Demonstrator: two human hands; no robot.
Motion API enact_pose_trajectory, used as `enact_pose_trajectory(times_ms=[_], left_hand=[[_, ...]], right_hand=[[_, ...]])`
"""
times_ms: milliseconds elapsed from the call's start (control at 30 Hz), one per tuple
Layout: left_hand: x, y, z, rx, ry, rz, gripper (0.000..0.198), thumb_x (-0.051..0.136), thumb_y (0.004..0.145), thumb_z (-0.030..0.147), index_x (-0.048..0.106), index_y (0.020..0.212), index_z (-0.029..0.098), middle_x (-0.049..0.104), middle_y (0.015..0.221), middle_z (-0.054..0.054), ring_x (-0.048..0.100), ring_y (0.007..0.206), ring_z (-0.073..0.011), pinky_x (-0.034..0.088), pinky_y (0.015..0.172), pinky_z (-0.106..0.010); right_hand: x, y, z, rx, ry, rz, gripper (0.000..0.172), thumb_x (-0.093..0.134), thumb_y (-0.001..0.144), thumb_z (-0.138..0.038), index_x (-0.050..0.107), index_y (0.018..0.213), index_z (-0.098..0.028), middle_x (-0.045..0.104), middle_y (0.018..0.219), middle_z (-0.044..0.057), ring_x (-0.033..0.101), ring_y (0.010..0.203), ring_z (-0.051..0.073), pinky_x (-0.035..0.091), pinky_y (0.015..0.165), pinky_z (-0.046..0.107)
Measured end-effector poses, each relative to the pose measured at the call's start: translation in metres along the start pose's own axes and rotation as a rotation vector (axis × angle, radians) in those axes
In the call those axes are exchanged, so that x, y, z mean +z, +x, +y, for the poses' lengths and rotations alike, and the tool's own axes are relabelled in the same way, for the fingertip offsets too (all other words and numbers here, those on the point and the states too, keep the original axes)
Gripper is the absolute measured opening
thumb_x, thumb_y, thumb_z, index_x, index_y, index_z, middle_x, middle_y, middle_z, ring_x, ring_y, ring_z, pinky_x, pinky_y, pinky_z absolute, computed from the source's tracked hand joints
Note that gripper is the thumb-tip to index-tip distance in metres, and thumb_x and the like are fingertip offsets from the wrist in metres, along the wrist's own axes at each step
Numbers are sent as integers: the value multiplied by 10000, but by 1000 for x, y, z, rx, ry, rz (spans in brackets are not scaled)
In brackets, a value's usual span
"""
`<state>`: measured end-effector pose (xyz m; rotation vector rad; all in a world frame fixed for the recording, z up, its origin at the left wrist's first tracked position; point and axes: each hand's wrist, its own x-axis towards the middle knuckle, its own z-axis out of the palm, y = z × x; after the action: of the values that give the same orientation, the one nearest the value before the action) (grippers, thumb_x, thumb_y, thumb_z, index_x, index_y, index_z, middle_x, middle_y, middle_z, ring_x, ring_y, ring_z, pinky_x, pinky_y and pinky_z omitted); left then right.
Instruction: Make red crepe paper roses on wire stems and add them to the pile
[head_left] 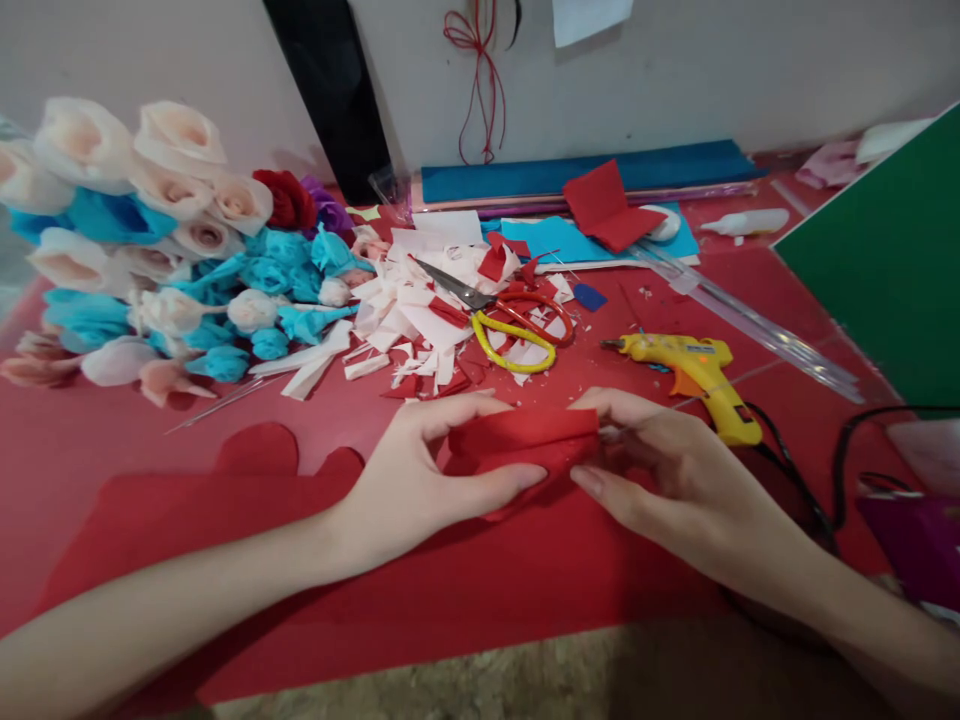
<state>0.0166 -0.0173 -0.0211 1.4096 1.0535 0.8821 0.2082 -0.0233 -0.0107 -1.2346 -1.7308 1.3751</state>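
Note:
Between my two hands is a piece of red crepe paper [517, 430], its upper edge folded over. My left hand [427, 470] grips its left side, thumb in front and fingers behind. On the right side, my right hand [652, 460] pinches the same piece, its fingertips partly hidden behind it. Below lies a large red paper sheet [300, 570] along the front of the table. Scissors [495, 310] with one yellow and one red handle lie just beyond my hands, blades apart. A yellow glue gun [694, 375] rests near my right hand.
White and red paper scraps [420, 320] are piled around the scissors. Paper flowers [202, 240] crowd the left. Blue paper [585, 170], a white glue bottle [746, 222] and clear sticks [772, 320] lie behind. A green board [892, 270] and a black cable [844, 470] are at right.

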Motion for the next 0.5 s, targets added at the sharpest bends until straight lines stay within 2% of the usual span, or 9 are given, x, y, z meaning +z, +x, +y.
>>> enact_pose_trajectory(times_ms=[133,333,500], left_hand=[[1,0,-3,-13,-33,19,134,724,658,230,664,765,176,701,730,-1,650,648,-131,540,567,-194],[2,-3,-2,-74,-66,47,169,732,638,207,613,749,161,690,704,6,623,524,-102,524,480,-180],[4,-3,-1,-51,-49,31,159,724,643,186,598,739,170,691,721,4,646,591,-115,546,541,-192]], right_hand=[[3,-1,1,-39,34,43,133,581,783,-216,538,906,-244,519,671,-27,483,567,89,383,468,190],[8,-2,-3,-5,114,56,116,576,786,-245,524,889,-232,556,698,-5,547,605,115,409,466,201],[13,-4,-6,0,108,76,95,559,787,-221,508,867,-218,559,741,-7,550,624,110,405,479,208]])
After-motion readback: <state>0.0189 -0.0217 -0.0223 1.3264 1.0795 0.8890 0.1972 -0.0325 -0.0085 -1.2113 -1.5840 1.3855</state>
